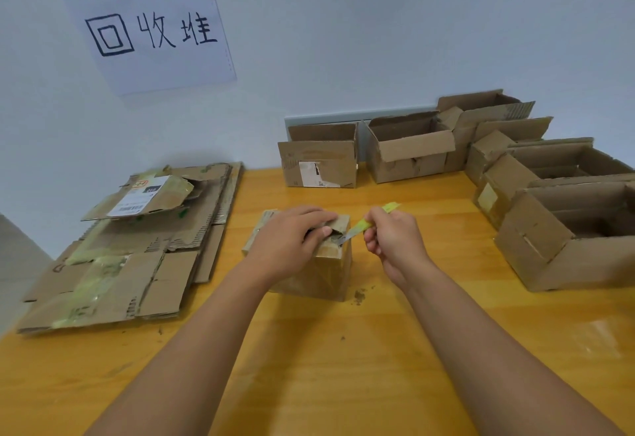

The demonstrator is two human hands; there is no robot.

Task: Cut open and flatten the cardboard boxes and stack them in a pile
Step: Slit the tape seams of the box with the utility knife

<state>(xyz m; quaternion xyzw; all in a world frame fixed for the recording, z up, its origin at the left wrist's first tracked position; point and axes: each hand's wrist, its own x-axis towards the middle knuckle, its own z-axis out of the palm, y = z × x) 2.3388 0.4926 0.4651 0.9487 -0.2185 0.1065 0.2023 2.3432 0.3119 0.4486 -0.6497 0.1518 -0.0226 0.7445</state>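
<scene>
sign (pixel 151 30): taped to the wall upper left, handwritten characters, above the pile.
flat stack (pixel 137 246): cut-down cardboard lying in layers on the left of the table (pixel 343 384), tape strips showing. This looks like where finished pieces go.
left hand (pixel 292 240): down on top of the box, fingers curled over the flap (pixel 338 222) and thumb tucked under it, pinching it up and steadying the whole thing.
box (pixel 330 270): small, taped and upright, mid-table, well apart from the stack and from the row on the right. A few scraps (pixel 359 296) lie just beside its right foot.
knife (pixel 364 227): yellow-green handle, blade (pixel 345 238) angled down and left, tip at the box's top right edge just under the lifted flap.
right hand (pixel 395 236): fist wrapped round the knife handle, just right of the box.
open boxes (pixel 412 150): a row along the back wall and down the right side, flaps up, waiting their turn.
step: by my reading, slitting the tape on this box so that it can be flattened. The top is only partly freed.
next move: draw the blade along the seam, shallow and away from the left thumb, which sits close to the tip. The left hand should hold firm, or the light box could skid.
</scene>
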